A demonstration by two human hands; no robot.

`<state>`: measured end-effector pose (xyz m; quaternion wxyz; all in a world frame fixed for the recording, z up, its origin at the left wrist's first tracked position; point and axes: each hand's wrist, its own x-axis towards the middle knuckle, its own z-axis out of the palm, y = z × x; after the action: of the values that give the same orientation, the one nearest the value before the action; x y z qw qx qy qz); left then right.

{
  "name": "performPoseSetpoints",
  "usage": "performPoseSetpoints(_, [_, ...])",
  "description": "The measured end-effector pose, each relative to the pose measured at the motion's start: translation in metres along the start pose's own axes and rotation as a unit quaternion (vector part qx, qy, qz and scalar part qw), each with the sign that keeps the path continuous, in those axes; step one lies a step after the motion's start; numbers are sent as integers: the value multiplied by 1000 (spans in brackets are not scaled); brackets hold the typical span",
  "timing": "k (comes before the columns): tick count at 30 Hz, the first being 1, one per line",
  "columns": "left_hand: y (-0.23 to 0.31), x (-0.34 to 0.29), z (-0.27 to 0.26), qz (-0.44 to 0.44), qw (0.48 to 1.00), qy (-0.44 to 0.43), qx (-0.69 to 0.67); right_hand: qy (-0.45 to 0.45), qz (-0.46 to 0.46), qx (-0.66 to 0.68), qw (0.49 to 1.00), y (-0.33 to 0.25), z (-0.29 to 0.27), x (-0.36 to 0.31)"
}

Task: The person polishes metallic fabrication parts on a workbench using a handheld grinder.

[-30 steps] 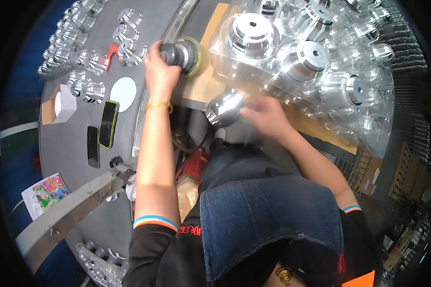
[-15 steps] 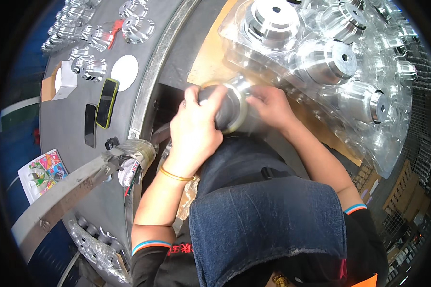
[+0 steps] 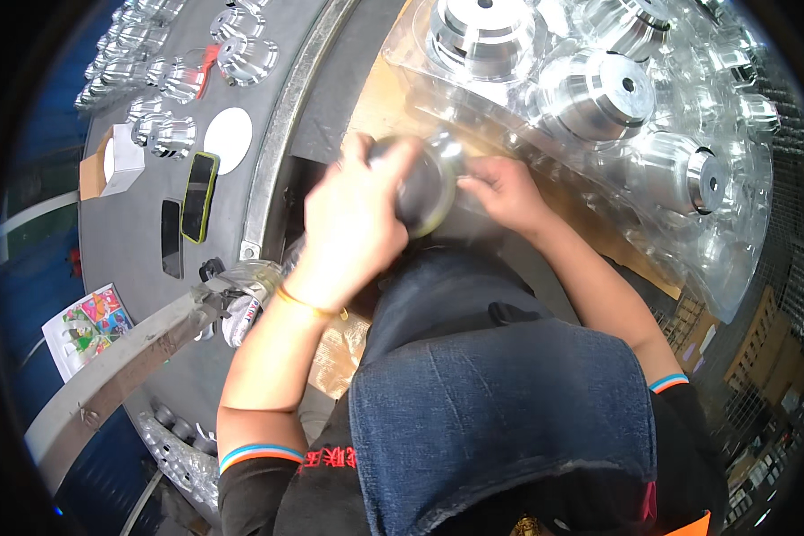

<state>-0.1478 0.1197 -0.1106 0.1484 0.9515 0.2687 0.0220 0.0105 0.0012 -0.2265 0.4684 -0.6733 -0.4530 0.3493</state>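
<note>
My left hand (image 3: pixel 353 210) grips a round, shiny metal cup-shaped part (image 3: pixel 426 195) from its left side, above my denim-covered lap. The part is smeared by motion; its dark round face and pale rim show between my hands. Close against the right of that rim, my right hand (image 3: pixel 506 195) is closed in a pinch. Whatever its fingertips hold is too blurred to make out. Similar silver cup-shaped parts (image 3: pixel 596 96) rest in a clear plastic tray (image 3: pixel 545 147) just beyond my right hand.
Left of me, a grey table (image 3: pixel 219 201) bears two phones (image 3: pixel 198 196), a white disc (image 3: pixel 229 140), a small open box (image 3: pixel 116 161) and several metal parts (image 3: pixel 247 60). A metal bar (image 3: pixel 121 380) crosses at lower left. Brown cardboard (image 3: pixel 384 103) lies beneath the tray.
My left hand has shifted slightly left and up with the metal part, its wrist turned. My right hand stays near the rim. The surroundings have shifted slightly in view.
</note>
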Motion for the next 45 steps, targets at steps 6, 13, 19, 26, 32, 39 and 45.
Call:
performPoseSetpoints(6, [-27,27,-2,-42,998,-15,-35,16,-15,35,999,9,8,-1])
performPoseSetpoints(13, [-7,2,0,-9,1000,1,12,10,-40,27,999,18,10,6])
performPoseSetpoints(19, [-27,19,0,-39,999,11,-7,22,-39,-4,999,10,8,10])
performPoseSetpoints(26, [-8,-12,8,15,999,24,27,28,-41,9,999,7,8,20])
performPoseSetpoints(32, [-51,35,3,-88,994,0,-63,-37,-7,-56,998,5,5,16])
performPoseSetpoints(39, [-103,82,25,-146,981,92,-87,-3,-13,0,1000,-27,6,-4])
performPoseSetpoints(45, [-102,117,50,-155,985,75,-25,42,-31,78,996,-69,9,-12])
